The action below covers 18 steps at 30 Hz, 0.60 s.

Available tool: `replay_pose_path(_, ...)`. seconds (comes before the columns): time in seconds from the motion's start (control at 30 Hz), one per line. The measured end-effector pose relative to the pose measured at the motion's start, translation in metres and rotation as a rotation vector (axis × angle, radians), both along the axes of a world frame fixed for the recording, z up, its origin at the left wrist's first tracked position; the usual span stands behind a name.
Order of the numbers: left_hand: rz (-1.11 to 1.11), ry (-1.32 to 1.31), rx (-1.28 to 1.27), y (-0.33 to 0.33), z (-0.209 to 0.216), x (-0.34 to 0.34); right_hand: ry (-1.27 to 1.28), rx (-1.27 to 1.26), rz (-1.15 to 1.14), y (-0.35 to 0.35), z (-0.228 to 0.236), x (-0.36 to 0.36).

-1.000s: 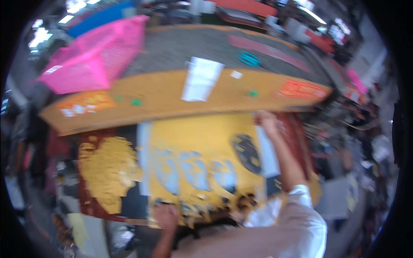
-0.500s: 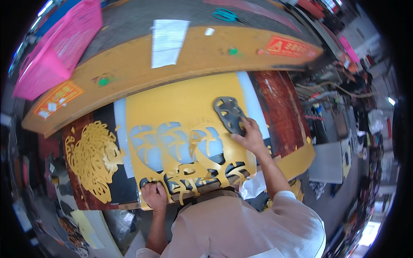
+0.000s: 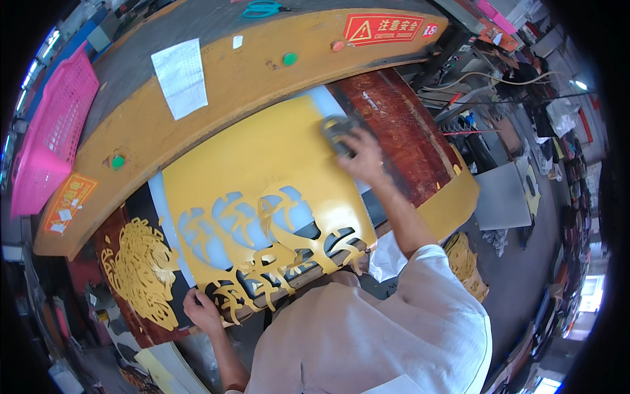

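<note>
The sheet [image 3: 259, 141] is yellow, the basket [image 3: 51, 131] pink, the blurred sole-shaped die [image 3: 336, 127] apparently black.

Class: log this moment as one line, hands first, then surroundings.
right hand: holding dark oval die at right edge of yellow sheet | left hand: by sheet's near-left corner | left of sheet: yellow scrap pile

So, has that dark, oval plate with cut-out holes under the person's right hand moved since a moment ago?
Yes: the dark oval plate, under the right hand, has moved rightward, nearer to the flat, worn, reddish-brown board.
</note>
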<state>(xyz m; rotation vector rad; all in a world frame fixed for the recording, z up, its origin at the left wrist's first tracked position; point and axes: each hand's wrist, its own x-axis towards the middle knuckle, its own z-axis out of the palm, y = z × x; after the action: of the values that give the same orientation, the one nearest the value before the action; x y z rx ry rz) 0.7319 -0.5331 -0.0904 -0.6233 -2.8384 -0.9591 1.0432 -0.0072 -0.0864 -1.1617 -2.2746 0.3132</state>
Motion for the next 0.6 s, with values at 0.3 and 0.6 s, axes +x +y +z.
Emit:
replay_pose_path(0.3, 0.202, -0.851, 0.331, -0.017, -0.025, -0.028, -0.245, -0.276, -0.41, 0.026, 0.011, 0.131)
replay_pose_path(0.6, 0.001, -1.026, 0.256, 0.03, 0.006, -0.071, 0.353, -1.207, -0.322, -0.124, -0.003, 0.073)
